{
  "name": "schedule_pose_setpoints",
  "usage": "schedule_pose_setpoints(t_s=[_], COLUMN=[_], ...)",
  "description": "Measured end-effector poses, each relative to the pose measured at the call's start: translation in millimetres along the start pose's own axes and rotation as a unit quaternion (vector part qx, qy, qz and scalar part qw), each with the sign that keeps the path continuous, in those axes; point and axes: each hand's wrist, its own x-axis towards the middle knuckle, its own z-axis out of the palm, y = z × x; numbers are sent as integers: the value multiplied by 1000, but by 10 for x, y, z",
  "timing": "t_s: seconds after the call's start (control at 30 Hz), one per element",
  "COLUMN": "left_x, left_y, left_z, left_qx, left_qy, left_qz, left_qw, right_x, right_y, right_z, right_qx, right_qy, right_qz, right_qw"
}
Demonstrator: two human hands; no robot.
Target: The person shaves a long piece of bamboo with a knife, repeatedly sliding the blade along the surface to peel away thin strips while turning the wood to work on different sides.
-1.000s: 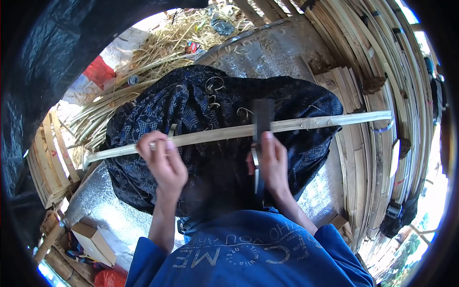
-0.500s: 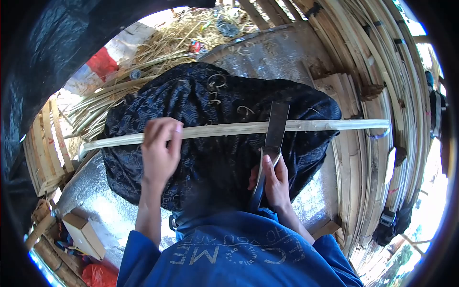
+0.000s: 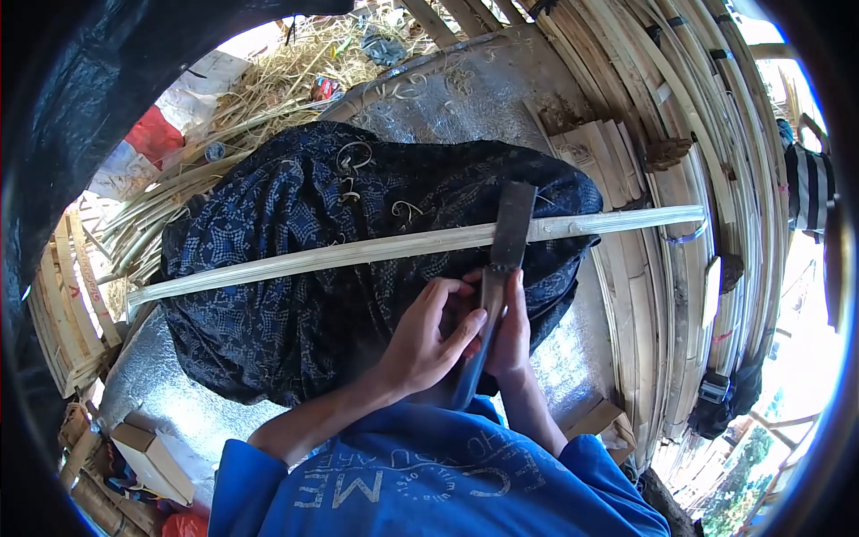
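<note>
A long, pale bamboo strip (image 3: 358, 251) with lengthwise ridges lies across the dark patterned cloth (image 3: 259, 224) over my lap. The broad-bladed knife (image 3: 514, 219) crosses on top of the strip, right of its middle, its square end pointing away from me. My right hand (image 3: 510, 336) is closed around the knife's long handle, just below the blade. From the other side my left hand (image 3: 429, 336) has its thumb and fingers closed at the same handle; part of the fingers is hidden there. Neither hand touches the bamboo strip.
Long bamboo slats (image 3: 689, 179) are stacked along the right side. Thin shavings (image 3: 353, 161) lie on the cloth, and a heap of straw-like strips (image 3: 286, 76) lies at the far left. A cardboard box (image 3: 152, 456) stands at the lower left, on silvery sheeting (image 3: 134, 358).
My left hand has let go of the bamboo strip and come right to the knife's handle. My right hand still holds the knife across the strip. The view has shifted a little.
</note>
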Motion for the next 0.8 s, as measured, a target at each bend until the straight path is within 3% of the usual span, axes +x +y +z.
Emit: schedule_pose_setpoints(t_s=[0.03, 0.1, 0.13, 0.2, 0.23, 0.3, 0.33, 0.4, 0.43, 0.5, 0.63, 0.73, 0.8], left_x=[12, 48, 43, -9, -51, -144, -233, -367, -373, -377, -417, -402, -458], left_y=[-31, -115, -119, -143, -160, -194, -230, -253, -243, -264, -303, -278, 36], left_z=[4, 28, 47, 105, 176, 323, 313, 248, 296, 218, 144, 168, 77], left_qx=[2, 244, 245, 53, 55, -17, -14, -97, -113, -124, -111, -53, -11], left_qy=[1, -3, -1, 13, 19, 146, 151, 9, 22, 18, -14, 15, 51], left_qz=[-4, 127, 126, 81, 78, 140, 140, -37, -24, -60, -108, -32, 3], left_qw=[1000, 961, 961, 995, 995, 979, 979, 995, 993, 990, 988, 998, 999], right_x=[25, 14, -1, 10, 4, -35, -37, -19, -11, 1, -24, -47, -1], right_y=[89, 116, 134, 136, 153, 134, 120, 94, 93, 118, 54, 12, -21], right_z=[226, 174, 219, 261, 280, 322, 360, 399, 405, 450, 453, 500, 526], right_qx=[-108, -188, -192, -245, -295, -260, -266, -276, -249, -189, -246, -290, -220], right_qy=[212, 188, 201, 204, 208, 189, 187, 190, 195, 180, 128, 111, 81], right_qz=[-49, -84, -91, -122, -153, -157, -176, -186, -146, -70, -10, -31, -81], right_qw=[970, 961, 956, 940, 920, 934, 929, 924, 937, 963, 961, 950, 969])
